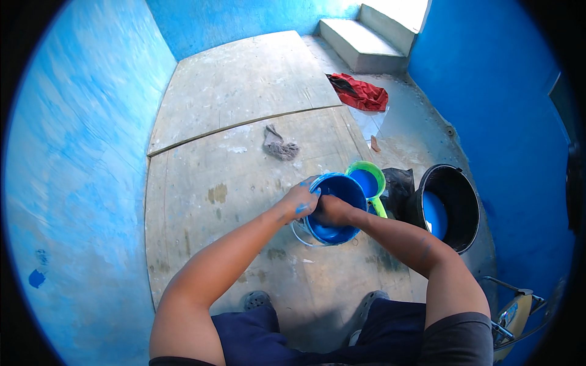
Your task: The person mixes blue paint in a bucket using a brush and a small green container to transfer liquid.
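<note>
A paint bucket point(347, 189) stands in front of me, its inside coated blue, with blue paint point(332, 235) low in it and a thin wire handle hanging at its near left side. My left hand point(300, 200), smeared with blue, is closed on the bucket's left rim. Down inside the bucket reaches my right hand point(333, 211); its fingers are hidden, so what they hold, if anything, does not show. Just beyond the bucket's right side is a lime-green dipper point(381, 178) with blue paint in it, its handle pointing toward me.
A large black bucket point(458, 210) with blue paint stands at right, beside a black plastic bag point(400, 186). A grey rag point(281, 146) lies on the boards point(213, 177). Farther off are red cloth point(363, 94) and concrete steps point(372, 49). A metal-framed object point(516, 317) is at lower right.
</note>
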Action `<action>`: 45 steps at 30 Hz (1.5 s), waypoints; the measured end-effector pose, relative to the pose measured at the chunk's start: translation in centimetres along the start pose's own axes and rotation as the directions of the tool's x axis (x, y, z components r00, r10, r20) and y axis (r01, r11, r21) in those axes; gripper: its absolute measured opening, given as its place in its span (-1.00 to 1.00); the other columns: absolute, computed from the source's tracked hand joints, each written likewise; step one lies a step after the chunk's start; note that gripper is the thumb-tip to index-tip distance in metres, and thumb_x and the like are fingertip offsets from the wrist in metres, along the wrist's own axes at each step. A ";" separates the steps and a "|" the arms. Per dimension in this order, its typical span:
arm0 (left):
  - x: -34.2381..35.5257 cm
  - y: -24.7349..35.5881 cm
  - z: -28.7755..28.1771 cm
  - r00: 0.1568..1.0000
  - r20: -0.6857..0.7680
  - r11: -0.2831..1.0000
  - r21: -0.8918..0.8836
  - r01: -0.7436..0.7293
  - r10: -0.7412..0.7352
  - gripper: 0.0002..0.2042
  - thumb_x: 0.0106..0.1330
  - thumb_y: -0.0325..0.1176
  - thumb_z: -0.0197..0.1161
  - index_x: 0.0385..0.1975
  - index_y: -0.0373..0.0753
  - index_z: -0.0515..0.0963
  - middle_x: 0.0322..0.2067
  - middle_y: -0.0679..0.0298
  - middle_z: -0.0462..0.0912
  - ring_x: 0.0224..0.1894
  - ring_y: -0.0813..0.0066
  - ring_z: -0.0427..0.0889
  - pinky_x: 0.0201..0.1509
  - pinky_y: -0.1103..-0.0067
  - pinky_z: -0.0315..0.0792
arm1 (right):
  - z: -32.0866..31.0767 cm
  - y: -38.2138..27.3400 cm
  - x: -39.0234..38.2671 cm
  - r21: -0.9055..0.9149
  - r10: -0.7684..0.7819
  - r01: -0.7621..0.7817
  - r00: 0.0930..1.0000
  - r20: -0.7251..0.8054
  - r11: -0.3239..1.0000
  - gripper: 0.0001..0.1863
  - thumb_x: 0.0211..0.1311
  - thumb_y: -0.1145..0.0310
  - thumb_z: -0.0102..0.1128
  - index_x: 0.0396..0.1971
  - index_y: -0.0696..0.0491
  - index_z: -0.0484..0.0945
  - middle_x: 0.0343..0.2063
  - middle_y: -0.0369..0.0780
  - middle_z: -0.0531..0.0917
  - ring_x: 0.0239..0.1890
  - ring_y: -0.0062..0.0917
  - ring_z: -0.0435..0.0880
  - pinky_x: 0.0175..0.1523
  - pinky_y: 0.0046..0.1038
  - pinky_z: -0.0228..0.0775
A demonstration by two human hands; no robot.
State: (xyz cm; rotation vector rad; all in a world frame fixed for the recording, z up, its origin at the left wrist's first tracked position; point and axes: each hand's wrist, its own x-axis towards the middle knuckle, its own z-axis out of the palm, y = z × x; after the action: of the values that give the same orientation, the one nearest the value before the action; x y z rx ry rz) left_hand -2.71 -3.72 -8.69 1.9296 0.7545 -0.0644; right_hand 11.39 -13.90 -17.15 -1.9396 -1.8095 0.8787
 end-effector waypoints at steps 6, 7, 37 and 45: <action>-2.2 3.1 -1.2 0.990 0.008 0.988 -0.060 0.144 -0.144 -0.52 0.50 -0.09 -0.04 0.37 -0.07 0.34 0.09 0.02 0.62 -0.02 0.13 0.65 -0.11 0.34 0.59 | -0.6 0.2 -0.7 -0.025 -0.163 0.163 0.944 -0.287 0.986 -0.78 0.23 0.36 0.12 -0.28 0.17 0.64 -0.23 0.06 0.72 -0.15 -0.10 0.72 -0.03 -0.16 0.58; -2.4 3.1 -1.6 0.976 0.018 0.973 -0.080 0.217 -0.216 -0.51 0.51 -0.06 -0.05 0.38 -0.05 0.33 0.08 0.05 0.63 -0.07 0.20 0.67 -0.22 0.36 0.62 | -0.5 -0.2 -0.8 -0.216 -0.188 0.128 0.939 -0.286 0.968 -0.79 0.23 0.35 0.12 -0.29 0.15 0.65 -0.22 0.06 0.72 -0.12 -0.08 0.72 -0.02 -0.16 0.59; -1.4 1.3 -1.9 0.972 0.112 0.959 -0.173 0.226 -0.209 -0.44 0.55 0.11 -0.17 0.47 0.07 0.18 0.27 0.12 0.40 0.19 0.12 0.44 -0.04 0.15 0.56 | -1.3 -0.9 -0.5 0.053 -0.040 0.052 0.978 -0.207 0.997 -0.78 0.15 0.46 0.12 -0.22 0.15 0.65 -0.17 0.06 0.71 -0.01 -0.06 0.68 0.12 -0.12 0.51; -1.5 2.3 -2.2 0.968 0.165 0.968 -0.134 0.213 -0.190 -0.44 0.56 0.09 -0.18 0.48 0.06 0.16 0.35 0.12 0.35 0.25 0.08 0.45 -0.04 0.15 0.56 | -1.7 -3.0 -2.0 -0.399 0.115 -0.060 0.987 0.116 0.915 -0.79 0.14 0.36 0.16 -0.27 0.13 0.63 -0.20 0.09 0.71 -0.07 -0.05 0.70 0.05 -0.12 0.55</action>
State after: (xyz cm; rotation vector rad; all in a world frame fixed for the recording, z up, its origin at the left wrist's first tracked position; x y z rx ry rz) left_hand -3.30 -3.25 -5.21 1.6790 0.8277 -0.2691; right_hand 10.18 -15.20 -13.58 -2.2668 -2.1291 0.7310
